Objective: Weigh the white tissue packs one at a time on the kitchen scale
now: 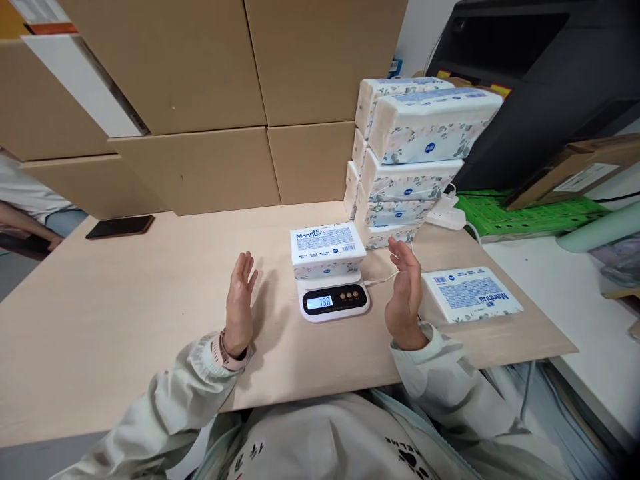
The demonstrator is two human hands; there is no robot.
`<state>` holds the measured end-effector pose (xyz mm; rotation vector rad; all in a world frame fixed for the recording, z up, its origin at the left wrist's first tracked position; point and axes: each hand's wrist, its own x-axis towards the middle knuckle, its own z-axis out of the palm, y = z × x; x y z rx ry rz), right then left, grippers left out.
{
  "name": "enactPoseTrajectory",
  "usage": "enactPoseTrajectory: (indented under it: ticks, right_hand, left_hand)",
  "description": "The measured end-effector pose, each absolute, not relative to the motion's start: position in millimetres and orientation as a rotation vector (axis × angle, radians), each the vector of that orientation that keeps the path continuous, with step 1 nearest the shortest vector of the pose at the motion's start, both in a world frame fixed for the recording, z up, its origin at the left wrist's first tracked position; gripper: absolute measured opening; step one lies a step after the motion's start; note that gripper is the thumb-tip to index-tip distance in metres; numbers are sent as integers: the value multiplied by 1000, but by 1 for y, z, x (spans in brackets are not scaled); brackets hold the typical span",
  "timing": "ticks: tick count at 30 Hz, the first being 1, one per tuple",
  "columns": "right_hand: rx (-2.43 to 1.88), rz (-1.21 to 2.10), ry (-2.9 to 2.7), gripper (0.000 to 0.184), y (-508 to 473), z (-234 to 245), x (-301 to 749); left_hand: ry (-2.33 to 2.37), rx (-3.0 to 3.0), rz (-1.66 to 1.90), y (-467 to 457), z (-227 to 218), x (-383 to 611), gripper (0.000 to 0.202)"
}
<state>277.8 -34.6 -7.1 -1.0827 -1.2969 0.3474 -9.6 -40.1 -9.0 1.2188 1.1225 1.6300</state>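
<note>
A pack of tissues [327, 247] rests on a white digital kitchen scale [335, 303], whose lit display seems to read 79.8. To the left of the scale my left hand [241, 303] is raised with its palm turned inward, holding nothing. My right hand [404, 290] is held up on the other side, fingers stretched out and apart from the scale. Just right of it lies another tissue pack [475, 293], flat on the table. Behind, several more tissue packs [410, 180] are stacked in two columns.
Large cardboard boxes [215, 167] line the back of the table [150, 320]. A dark phone [120, 227] lies at the back left. At the right are a green crate [500, 213] and a black machine [530, 87]. Another person's arm [30, 223] shows at the left edge.
</note>
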Motion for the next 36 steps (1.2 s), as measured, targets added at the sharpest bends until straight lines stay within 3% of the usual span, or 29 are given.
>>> enactPoseTrajectory:
  ticks: [36]
  right_hand:
    - [-1085, 480, -1313, 56, -38, -6, 279]
  left_hand:
    - [1167, 1315, 1558, -44, -10, -9, 60]
